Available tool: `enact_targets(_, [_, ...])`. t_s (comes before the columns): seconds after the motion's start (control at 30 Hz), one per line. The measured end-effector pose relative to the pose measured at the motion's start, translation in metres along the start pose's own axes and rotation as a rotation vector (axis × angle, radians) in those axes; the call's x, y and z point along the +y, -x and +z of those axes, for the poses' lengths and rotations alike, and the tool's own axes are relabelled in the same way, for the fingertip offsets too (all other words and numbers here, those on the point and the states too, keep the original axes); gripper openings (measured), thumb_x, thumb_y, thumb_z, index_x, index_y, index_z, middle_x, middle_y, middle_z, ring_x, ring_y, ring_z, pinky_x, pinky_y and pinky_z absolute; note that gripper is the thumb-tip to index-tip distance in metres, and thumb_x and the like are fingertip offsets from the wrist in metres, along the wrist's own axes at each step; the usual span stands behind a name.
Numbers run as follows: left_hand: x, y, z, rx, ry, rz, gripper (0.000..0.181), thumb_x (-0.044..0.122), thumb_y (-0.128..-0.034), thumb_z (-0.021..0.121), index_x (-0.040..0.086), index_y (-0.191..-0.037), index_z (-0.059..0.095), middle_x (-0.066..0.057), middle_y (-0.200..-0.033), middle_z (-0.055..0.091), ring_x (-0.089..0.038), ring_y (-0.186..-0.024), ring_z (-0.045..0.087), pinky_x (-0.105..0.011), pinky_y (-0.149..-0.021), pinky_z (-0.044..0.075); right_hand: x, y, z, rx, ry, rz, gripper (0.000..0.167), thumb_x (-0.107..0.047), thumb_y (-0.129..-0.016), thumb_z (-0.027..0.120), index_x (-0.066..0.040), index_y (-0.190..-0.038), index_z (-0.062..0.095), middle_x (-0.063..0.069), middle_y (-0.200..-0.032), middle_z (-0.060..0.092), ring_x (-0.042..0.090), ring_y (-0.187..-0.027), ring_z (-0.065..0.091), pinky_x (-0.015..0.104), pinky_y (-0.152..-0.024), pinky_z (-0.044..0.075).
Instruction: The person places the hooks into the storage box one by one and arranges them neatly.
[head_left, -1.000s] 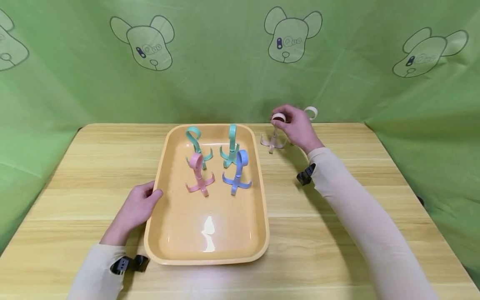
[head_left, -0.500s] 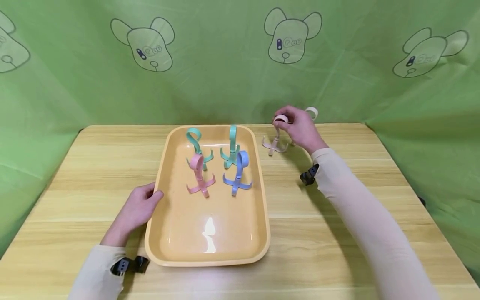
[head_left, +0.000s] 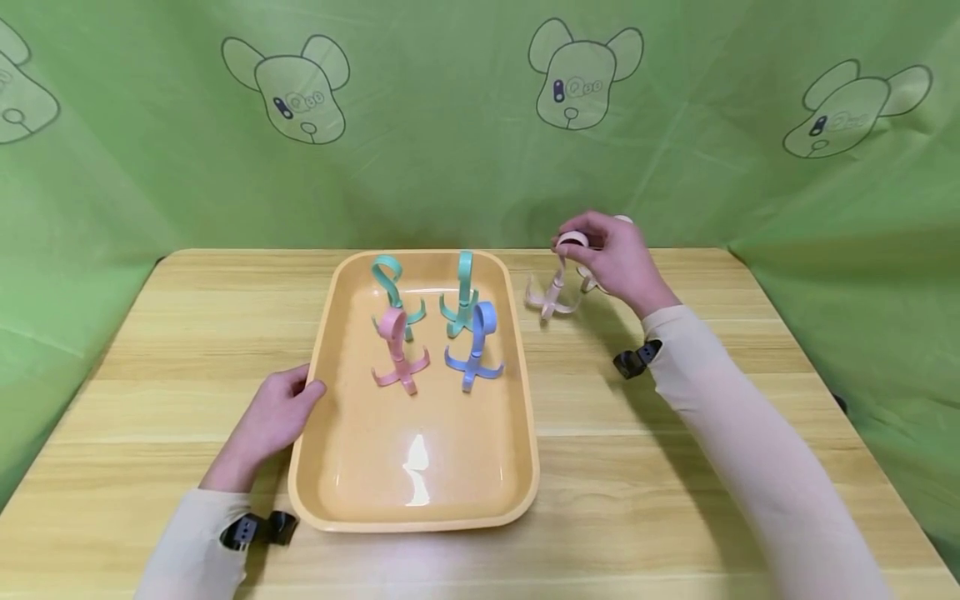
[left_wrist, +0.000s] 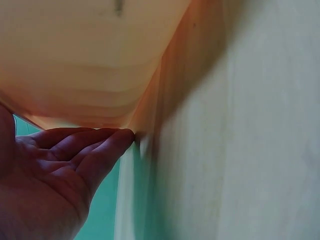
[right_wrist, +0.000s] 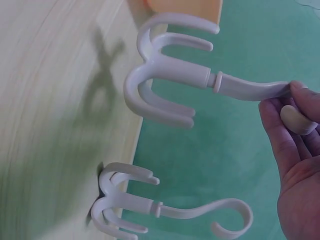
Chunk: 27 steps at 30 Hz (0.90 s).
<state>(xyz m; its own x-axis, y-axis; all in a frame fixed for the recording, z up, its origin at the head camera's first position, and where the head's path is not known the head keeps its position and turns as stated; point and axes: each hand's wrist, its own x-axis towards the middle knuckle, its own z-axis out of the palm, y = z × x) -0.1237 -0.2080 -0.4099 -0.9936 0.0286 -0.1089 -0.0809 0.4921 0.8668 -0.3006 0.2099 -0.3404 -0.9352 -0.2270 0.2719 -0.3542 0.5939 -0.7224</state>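
My right hand point(head_left: 617, 258) pinches the curled top of a pale pinkish-white multi-prong hook point(head_left: 553, 296). In the right wrist view this hook point(right_wrist: 180, 70) hangs off the tabletop, its shadow apart from it. A second pale hook point(right_wrist: 130, 200) stands on the table beside it, partly hidden behind my hand in the head view. My left hand point(head_left: 273, 417) grips the left rim of an orange-yellow tray point(head_left: 529, 433), thumb over the edge and fingers against the outer wall. Inside the tray stand two green hooks point(head_left: 465, 283), a pink hook point(head_left: 397, 354) and a blue hook point(head_left: 476, 350).
Under everything is a light wood-grain table point(head_left: 675, 483). A green curtain point(head_left: 450, 167) with printed animal heads hangs behind its back edge and at both sides. The tray's front half shows bare floor with a bright reflection.
My right hand has drawn the pale hook slightly rightward and nearer to me, and it now covers more of the second pale hook. My left hand and the tray stay put.
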Motion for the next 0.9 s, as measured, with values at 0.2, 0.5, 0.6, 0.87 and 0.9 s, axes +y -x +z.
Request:
enact_targets(0.2, [0.000,-0.001,-0.001,0.003,-0.004,0.011,0.038,0.008,-0.0956,0.045,-0.011,-0.126,0.059,-0.022,-0.092,0.069,-0.025,-0.070,0.067,-0.032,-0.060,0.057,-0.008,0.009,-0.006,-0.003,-0.011,0.004,0.027,-0.023,-0.087,0.075,-0.008,-0.109,0.070,0.004,-0.104,0.071,0.014,-0.093,0.067,0.022,-0.075,0.054])
enact_targets(0.5, [0.000,0.000,0.000,-0.003,-0.004,0.007,0.037,0.008,-0.0956,0.045,-0.010,-0.125,0.060,-0.021,-0.091,0.069,-0.024,-0.069,0.067,-0.032,-0.059,0.057,-0.023,0.025,-0.015,-0.020,0.005,-0.017,0.023,-0.021,-0.088,0.075,-0.010,-0.108,0.071,0.004,-0.102,0.070,0.014,-0.090,0.066,0.021,-0.070,0.054])
enact_targets(0.6, [0.000,-0.001,0.000,-0.003,-0.009,0.009,0.038,0.009,-0.0956,0.045,-0.010,-0.125,0.060,-0.021,-0.092,0.069,-0.024,-0.069,0.067,-0.032,-0.059,0.057,-0.028,0.029,-0.018,-0.027,0.002,-0.024,0.023,-0.021,-0.088,0.075,-0.010,-0.108,0.072,0.004,-0.103,0.070,0.013,-0.090,0.066,0.022,-0.071,0.055])
enact_targets(0.87, [0.000,0.000,0.000,-0.004,-0.023,0.022,0.039,0.007,-0.0955,0.045,-0.012,-0.127,0.058,-0.023,-0.092,0.069,-0.024,-0.069,0.067,-0.031,-0.059,0.057,-0.038,0.040,-0.024,-0.058,-0.046,-0.042,0.026,-0.017,-0.089,0.073,-0.007,-0.112,0.070,0.006,-0.105,0.070,0.013,-0.092,0.068,0.022,-0.075,0.056])
enact_targets(0.9, [0.000,0.000,0.000,-0.004,-0.024,0.020,0.039,0.007,-0.0955,0.045,-0.012,-0.126,0.058,-0.022,-0.092,0.069,-0.024,-0.069,0.067,-0.032,-0.059,0.057,-0.039,0.042,-0.025,-0.061,-0.054,-0.042,0.026,-0.017,-0.089,0.073,-0.007,-0.113,0.070,0.007,-0.105,0.071,0.013,-0.091,0.068,0.022,-0.075,0.056])
